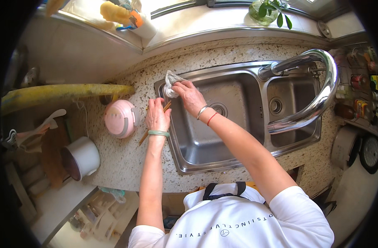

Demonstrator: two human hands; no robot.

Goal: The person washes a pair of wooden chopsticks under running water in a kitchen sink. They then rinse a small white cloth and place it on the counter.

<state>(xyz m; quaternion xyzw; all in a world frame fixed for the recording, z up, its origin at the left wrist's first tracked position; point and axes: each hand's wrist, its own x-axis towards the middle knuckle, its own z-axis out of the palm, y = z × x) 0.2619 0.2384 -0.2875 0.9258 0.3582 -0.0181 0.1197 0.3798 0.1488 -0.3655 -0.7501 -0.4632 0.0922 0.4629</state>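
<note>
My right hand reaches over the far left corner of the large sink basin, closed on a crumpled white cloth. The cloth lies over the sink's rim and the counter beside it. To the left, my left hand is closed on a few thin brown chopsticks, just off the sink's left edge. Their ends stick out on both sides of the hand, and its palm hides their middle. A pink rounded container with a grey handle stands on the counter left of this hand.
A chrome faucet arches over the smaller right basin. A white pot and a long yellow tube-like thing are at left. A glass vase stands on the sill. Jars fill a rack at right.
</note>
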